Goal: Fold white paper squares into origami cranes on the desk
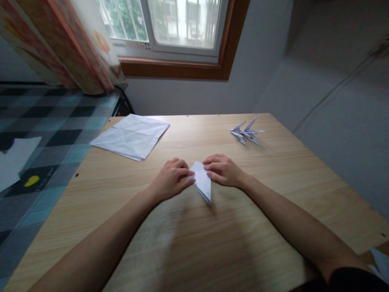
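A small folded white paper piece (pixel 203 181), shaped like a narrow triangle pointing toward me, lies on the wooden table (pixel 212 243) in the middle. My left hand (pixel 172 178) has its fingers curled and pressed on the paper's left edge. On the other side, my right hand (pixel 221 169) pinches down on the paper's right edge with bent fingers. Both hands hold the piece flat against the tabletop.
A stack of creased white paper sheets (pixel 131 136) lies at the table's far left. Folded paper cranes (pixel 246 133) sit at the far right. A checkered bed cover (pixel 36 138) is to the left, a window (pixel 170 28) and grey wall behind.
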Tool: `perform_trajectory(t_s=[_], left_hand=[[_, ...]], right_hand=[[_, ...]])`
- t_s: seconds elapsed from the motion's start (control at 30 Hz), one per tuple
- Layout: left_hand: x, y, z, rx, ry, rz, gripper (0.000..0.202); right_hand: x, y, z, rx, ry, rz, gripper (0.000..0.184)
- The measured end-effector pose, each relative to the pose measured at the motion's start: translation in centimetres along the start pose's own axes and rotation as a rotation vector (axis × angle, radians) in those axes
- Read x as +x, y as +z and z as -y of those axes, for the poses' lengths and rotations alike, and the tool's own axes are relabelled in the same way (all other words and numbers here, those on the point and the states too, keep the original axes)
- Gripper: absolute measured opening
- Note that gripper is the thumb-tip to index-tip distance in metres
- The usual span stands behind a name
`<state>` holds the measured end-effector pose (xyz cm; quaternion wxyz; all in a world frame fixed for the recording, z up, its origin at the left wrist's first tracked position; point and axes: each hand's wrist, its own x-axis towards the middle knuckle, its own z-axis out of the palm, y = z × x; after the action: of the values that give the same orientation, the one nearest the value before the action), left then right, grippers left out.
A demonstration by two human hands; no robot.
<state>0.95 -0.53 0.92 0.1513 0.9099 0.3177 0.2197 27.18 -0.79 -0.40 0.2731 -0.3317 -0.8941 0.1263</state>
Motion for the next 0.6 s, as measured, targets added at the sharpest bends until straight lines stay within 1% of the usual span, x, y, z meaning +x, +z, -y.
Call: perform_trajectory(t_s=[0.07,0.13,0.23,0.37,0.47,0.6], left_hand=[[-0.01,0.01,0.08,0.002,0.008,0.008,0.031],[-0.02,-0.01,0.12,0.016,0.022,0.017,0.036],[0.01,-0.01,0.15,0.039,0.026,0.019,0.033],[0.06,0.02,0.18,0.014,0.015,0.009,0.023],[0.09,-0.08,0.08,-0.039,0.017,0.009,0.021],[0.22,-0.14,-0.04,-0.091,-0.006,0.000,0.018]], right_hand=[[0.00,-0.04,-0.03,0.018,-0.022,0.004,0.023],[-0.05,-0.08,-0.14,0.039,-0.047,0.005,0.028],[-0.12,-0.04,-0.30,0.040,-0.052,0.001,0.031],[-0.12,0.22,-0.44,0.035,-0.063,-0.033,0.023],[-0.06,0.38,-0.52,0.046,-0.074,-0.062,0.018],[0.04,0.42,-0.39,0.061,-0.067,-0.068,0.014]])
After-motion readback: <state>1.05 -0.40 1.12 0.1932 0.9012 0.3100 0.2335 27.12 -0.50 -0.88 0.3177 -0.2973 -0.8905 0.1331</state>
